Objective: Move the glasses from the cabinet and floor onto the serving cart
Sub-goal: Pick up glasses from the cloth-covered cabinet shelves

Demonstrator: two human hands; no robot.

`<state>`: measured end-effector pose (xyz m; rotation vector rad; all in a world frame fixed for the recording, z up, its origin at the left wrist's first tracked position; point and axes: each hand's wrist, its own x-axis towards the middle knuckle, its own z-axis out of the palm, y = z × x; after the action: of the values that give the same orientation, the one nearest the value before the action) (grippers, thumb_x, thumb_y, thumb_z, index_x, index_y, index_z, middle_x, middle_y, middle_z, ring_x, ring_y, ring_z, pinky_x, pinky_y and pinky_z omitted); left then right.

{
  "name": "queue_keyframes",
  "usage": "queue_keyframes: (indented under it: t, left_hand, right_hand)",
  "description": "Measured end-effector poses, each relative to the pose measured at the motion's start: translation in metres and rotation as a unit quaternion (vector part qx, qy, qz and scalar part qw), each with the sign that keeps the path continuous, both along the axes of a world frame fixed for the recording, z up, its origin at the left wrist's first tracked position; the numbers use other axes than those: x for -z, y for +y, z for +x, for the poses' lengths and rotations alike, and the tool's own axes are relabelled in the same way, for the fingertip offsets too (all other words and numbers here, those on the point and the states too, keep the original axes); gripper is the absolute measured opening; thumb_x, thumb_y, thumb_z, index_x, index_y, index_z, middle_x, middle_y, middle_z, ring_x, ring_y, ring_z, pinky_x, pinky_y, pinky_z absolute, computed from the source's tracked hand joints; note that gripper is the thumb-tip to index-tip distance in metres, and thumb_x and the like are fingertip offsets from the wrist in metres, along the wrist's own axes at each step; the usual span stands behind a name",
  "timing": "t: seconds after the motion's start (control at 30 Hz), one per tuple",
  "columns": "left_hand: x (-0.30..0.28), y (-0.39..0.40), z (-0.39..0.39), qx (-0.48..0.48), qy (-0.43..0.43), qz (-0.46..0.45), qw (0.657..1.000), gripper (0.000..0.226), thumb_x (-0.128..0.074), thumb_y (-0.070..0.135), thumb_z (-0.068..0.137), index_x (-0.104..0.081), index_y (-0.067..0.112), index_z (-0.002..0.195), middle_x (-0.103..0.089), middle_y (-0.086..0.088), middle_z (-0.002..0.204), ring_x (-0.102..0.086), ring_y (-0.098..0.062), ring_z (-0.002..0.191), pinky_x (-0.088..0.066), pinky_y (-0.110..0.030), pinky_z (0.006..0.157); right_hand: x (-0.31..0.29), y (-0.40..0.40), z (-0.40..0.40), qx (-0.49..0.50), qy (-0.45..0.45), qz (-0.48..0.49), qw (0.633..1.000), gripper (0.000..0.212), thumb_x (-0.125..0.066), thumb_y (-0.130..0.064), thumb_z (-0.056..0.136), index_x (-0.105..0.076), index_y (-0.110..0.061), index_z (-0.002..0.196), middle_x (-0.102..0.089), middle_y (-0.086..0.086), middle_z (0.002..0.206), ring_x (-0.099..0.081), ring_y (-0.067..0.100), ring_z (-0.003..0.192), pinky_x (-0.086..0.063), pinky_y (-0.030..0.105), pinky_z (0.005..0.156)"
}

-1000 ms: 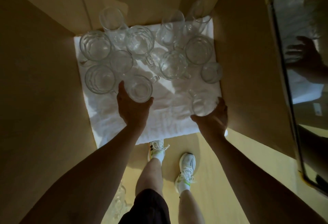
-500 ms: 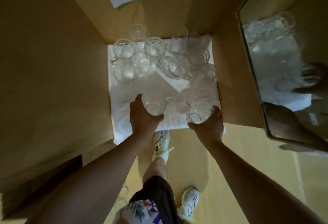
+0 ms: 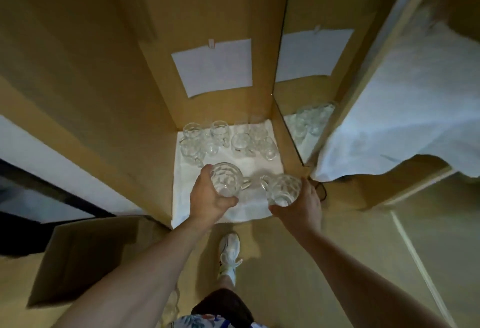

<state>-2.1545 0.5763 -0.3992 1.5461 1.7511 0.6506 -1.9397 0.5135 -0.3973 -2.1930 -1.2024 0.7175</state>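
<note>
nearest the camera, a dark pair of shorts [image 3: 223,304] and a patterned shirt hem showed at the bottom edge, with one white sneaker [image 3: 229,252] planted on the tan floor [image 3: 324,262] below the arms. a brown cardboard box [image 3: 85,257] with an open flap sat at the lower left. both forearms reached forward, each to a dimpled glass mug. the left hand [image 3: 209,199] was wrapped around the left mug [image 3: 226,179], thumb on one side and fingers curled round the other, its handle pointing right. the right hand [image 3: 301,205] clasped the right mug [image 3: 283,188] from the outer side, its handle pointing left, so the two handles nearly met. both mugs were held over the front part of a white cloth [image 3: 187,197] spread on the floor; whether they touched it could not be told. farther back on that cloth, a cluster of glass mugs [image 3: 226,140] stood close together against the wall. to the right, a mirror panel [image 3: 306,125] reflected some of them, and a white fabric [image 3: 402,125] hung beyond it. a white sheet of paper [image 3: 213,66] was clipped to the wall above the cluster.
</note>
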Motion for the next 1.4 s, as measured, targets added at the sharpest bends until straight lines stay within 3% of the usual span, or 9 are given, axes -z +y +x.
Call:
queue_keyframes:
  t: [0.3, 0.43, 0.57, 0.67, 1.03, 1.4]
  left_hand:
    - [-0.074, -0.068, 0.087, 0.079, 0.007, 0.049, 0.996, 0.113, -0.092, 0.042, 0.054, -0.032, 0.022, 0.149, -0.051, -0.004, 0.143, -0.051, -0.025, 0.129, -0.047, -0.032, 0.098]
    - [-0.104, -0.085, 0.140, 0.112, -0.023, 0.070, 0.991, 0.108, -0.091, 0.046, 0.052, -0.037, 0.024, 0.144, -0.056, 0.003, 0.133, -0.056, -0.020, 0.120, -0.047, -0.029, 0.091]
    - [-0.135, -0.091, 0.190, 0.140, -0.067, 0.089, 0.984, 0.104, -0.093, 0.041, 0.049, -0.043, 0.026, 0.139, -0.059, 0.006, 0.128, -0.057, -0.015, 0.110, -0.047, -0.028, 0.088]
    - [-0.154, -0.088, 0.224, 0.158, -0.101, 0.099, 0.977, 0.110, -0.096, 0.040, 0.051, -0.039, 0.025, 0.144, -0.054, 0.001, 0.140, -0.054, -0.017, 0.123, -0.046, -0.028, 0.096]
    - [-0.179, -0.013, 0.337, 0.182, -0.140, 0.130, 0.965, 0.113, -0.096, 0.044, 0.050, -0.037, 0.024, 0.145, -0.053, -0.002, 0.138, -0.053, -0.019, 0.125, -0.048, -0.035, 0.101]
    - [-0.156, 0.092, 0.429, 0.073, -0.160, 0.114, 0.978, 0.115, -0.098, 0.044, 0.047, -0.038, 0.022, 0.143, -0.055, -0.004, 0.137, -0.053, -0.027, 0.126, -0.048, -0.040, 0.104]
  right_hand:
    - [-0.077, -0.094, 0.076, 0.083, -0.012, 0.086, 0.993, 0.098, -0.082, -0.051, 0.046, -0.047, -0.023, 0.133, -0.059, -0.001, 0.121, -0.057, 0.024, 0.115, -0.051, 0.037, 0.093]
    - [-0.113, -0.121, 0.116, 0.134, -0.016, 0.104, 0.985, 0.110, -0.085, -0.051, 0.052, -0.038, -0.020, 0.147, -0.054, -0.002, 0.135, -0.050, 0.023, 0.127, -0.047, 0.040, 0.103]
    - [-0.146, -0.138, 0.157, 0.178, -0.024, 0.143, 0.973, 0.108, -0.086, -0.050, 0.055, -0.037, -0.024, 0.147, -0.052, -0.002, 0.139, -0.050, 0.023, 0.128, -0.045, 0.042, 0.106]
    - [-0.167, -0.141, 0.187, 0.204, -0.034, 0.156, 0.966, 0.115, -0.088, -0.050, 0.059, -0.029, -0.022, 0.153, -0.047, 0.000, 0.147, -0.046, 0.025, 0.135, -0.042, 0.043, 0.110]
    - [-0.194, -0.086, 0.289, 0.271, -0.055, 0.191, 0.942, 0.119, -0.091, -0.052, 0.055, -0.030, -0.025, 0.153, -0.050, 0.000, 0.147, -0.048, 0.024, 0.134, -0.045, 0.047, 0.107]
    - [-0.181, 0.029, 0.360, 0.264, -0.047, 0.149, 0.952, 0.119, -0.094, -0.048, 0.052, -0.033, -0.025, 0.152, -0.055, -0.001, 0.143, -0.052, 0.023, 0.130, -0.046, 0.043, 0.104]
